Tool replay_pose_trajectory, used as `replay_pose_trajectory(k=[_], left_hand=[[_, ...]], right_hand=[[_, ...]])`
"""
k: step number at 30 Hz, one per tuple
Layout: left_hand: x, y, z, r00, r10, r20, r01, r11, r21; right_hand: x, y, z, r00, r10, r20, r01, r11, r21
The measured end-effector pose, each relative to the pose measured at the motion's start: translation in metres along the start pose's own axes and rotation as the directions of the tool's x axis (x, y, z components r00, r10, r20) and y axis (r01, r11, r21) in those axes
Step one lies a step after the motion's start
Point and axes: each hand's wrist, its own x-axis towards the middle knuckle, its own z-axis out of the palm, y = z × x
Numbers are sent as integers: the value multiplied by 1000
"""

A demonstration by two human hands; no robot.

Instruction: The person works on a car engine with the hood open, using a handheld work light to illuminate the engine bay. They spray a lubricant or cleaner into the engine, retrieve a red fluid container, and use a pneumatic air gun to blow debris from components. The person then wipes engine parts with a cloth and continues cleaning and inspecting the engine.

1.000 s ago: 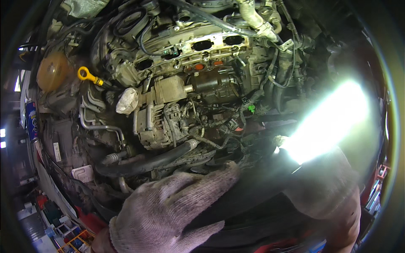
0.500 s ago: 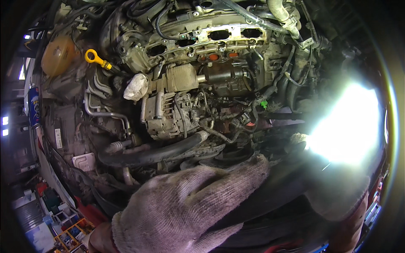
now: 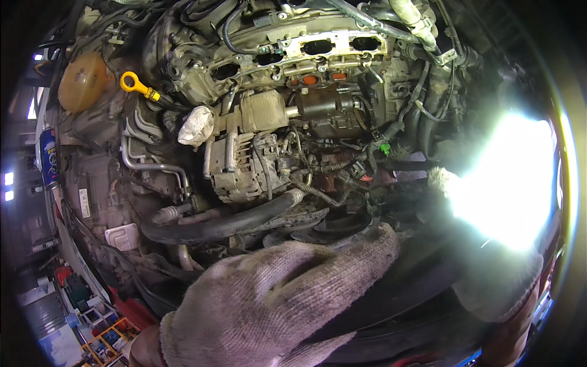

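Observation:
My left hand (image 3: 275, 300), in a dirty white knit glove, lies over the smooth black front part (image 3: 422, 275) of the engine bay. Its fingers stretch forward and to the right, with the thumb apart on the near side. At the right is my gloved right hand (image 3: 504, 287), much of it lost in the glare of a lit work light (image 3: 510, 183). A pale glove fingertip (image 3: 441, 182) shows beside the glare; the lamp's body and the grip are washed out. Beyond my hands sits the dusty alternator (image 3: 241, 168).
Open intake ports (image 3: 318, 47) line the engine's far side. A white wad (image 3: 197, 125) sits left of the oil filter-like ribbed part (image 3: 264, 109). A yellow dipstick ring (image 3: 130, 81), orange-brown reservoir (image 3: 85, 81) and blue spray can (image 3: 49, 156) are at left. A black hose (image 3: 226, 223) curves in front.
My right hand and the bright light have shifted slightly to the right, and more of the pale fingertip shows. My left hand has moved very slightly to the right.

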Motion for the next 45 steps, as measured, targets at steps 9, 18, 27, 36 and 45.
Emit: replay_pose_trajectory(k=[9, 18, 27, 36, 45], left_hand=[[-8, -5, 12, 983, 63, -175, -91, 983, -157], [-6, 10, -6, 999, -8, -50, 0, 987, -162], [0, 9, 1, 996, -52, -66, 40, 985, -169], [0, 9, -2, 999, -7, -46, -6, 962, -273], [3, 17, -6, 978, -191, 81, 206, 925, -319]], right_hand=[[-11, 2, -12, 999, 48, -21, -47, 998, 34], [-16, -23, -29, 999, 29, 16, -27, 993, -116], [-22, 10, -20, 983, -176, -53, 176, 984, -3], [-17, 0, -21, 998, -59, 4, 59, 998, -31], [-3, -7, -16, 998, -9, 61, 11, 999, -42]])
